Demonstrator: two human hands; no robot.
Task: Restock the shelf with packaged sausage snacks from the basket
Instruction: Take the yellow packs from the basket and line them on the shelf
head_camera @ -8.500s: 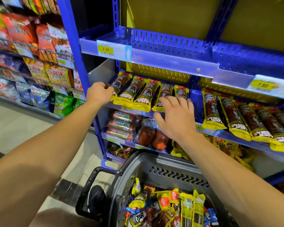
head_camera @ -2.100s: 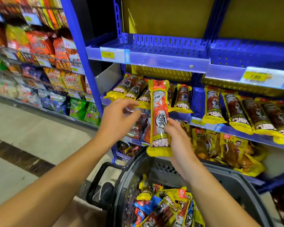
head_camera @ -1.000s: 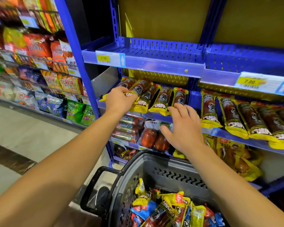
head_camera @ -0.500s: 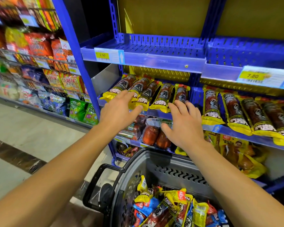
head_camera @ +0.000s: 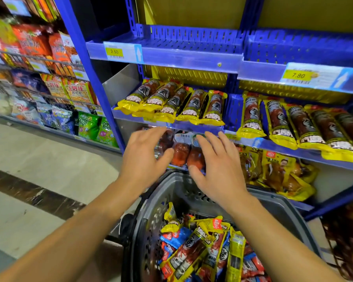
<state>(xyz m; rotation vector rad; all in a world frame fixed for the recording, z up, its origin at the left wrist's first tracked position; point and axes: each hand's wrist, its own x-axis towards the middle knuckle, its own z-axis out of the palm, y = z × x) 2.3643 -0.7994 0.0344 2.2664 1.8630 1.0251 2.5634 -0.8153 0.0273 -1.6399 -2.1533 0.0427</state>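
Blue shelf [head_camera: 167, 124] ahead already carries a row of sausage snacks [head_camera: 171, 102]; many more wait in our basket [head_camera: 285, 202] below. Our left hand [head_camera: 143, 157] and right hand [head_camera: 218, 169] hover between, fingers spread, holding nothing.

Price tags [head_camera: 114, 51]: 2.50, 7.80
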